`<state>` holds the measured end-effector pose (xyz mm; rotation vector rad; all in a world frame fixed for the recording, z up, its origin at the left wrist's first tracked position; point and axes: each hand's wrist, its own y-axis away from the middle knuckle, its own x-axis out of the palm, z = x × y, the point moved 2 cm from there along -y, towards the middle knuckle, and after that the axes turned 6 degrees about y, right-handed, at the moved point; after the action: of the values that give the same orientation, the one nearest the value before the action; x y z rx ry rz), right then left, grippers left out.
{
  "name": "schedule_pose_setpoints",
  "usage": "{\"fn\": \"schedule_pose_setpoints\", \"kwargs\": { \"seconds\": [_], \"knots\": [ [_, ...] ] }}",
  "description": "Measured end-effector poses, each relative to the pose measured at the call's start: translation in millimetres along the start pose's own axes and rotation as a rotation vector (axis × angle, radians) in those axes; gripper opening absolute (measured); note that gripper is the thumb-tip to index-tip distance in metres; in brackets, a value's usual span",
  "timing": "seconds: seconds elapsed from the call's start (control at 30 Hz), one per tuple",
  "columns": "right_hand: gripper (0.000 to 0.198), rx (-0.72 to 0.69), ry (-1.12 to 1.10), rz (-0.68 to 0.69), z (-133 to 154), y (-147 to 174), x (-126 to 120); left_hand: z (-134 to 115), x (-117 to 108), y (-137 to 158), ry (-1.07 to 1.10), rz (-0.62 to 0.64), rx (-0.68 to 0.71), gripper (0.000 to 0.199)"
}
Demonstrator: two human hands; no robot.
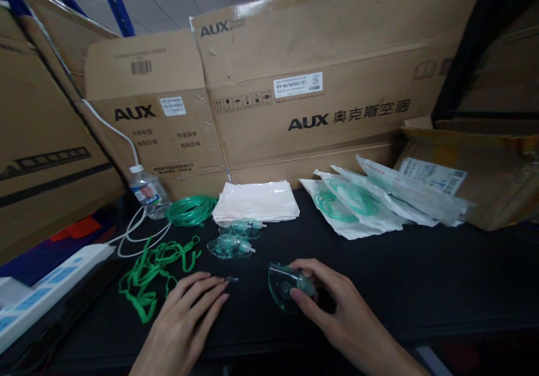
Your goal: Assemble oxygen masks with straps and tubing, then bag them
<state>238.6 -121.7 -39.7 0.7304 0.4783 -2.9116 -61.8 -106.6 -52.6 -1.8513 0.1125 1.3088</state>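
Note:
My right hand (332, 300) grips a clear green-tinted oxygen mask (280, 287) between thumb and fingers, just above the black tabletop. My left hand (191, 314) lies palm down with its fingers stretched out. At its fingertips is a small clear plastic piece (232, 279); whether they touch it I cannot tell. Beyond both hands, more clear masks (231, 247) rest in a small group. Left of them a tangle of green elastic straps (158, 269) spreads out, with a coil of green tubing (190, 210) behind it.
A stack of white plastic bags (256, 201) lies at the back. Several packed pouches with green tubing (343, 202) lean at the right, beside an opened carton (492, 179). A plastic bottle (149, 192) and a white power strip (54, 289) occupy the left. Cardboard boxes (337, 157) wall the rear.

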Motion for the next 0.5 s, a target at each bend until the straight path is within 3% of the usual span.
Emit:
{"fn": "schedule_pose_setpoints", "kwargs": {
  "seconds": [0.13,0.3,0.5],
  "knots": [
    [0.021,-0.019,0.015,0.004,4,-1,-1,-11,1,-6,0.005,0.028,0.023,0.030],
    [0.020,-0.039,0.041,-0.021,5,-1,-2,-27,-5,-12,0.011,-0.022,0.042,0.030],
    [0.020,-0.147,0.101,-0.009,5,4,0,-9,-19,11,-0.089,-0.113,-0.072,0.035]
  ]
}}
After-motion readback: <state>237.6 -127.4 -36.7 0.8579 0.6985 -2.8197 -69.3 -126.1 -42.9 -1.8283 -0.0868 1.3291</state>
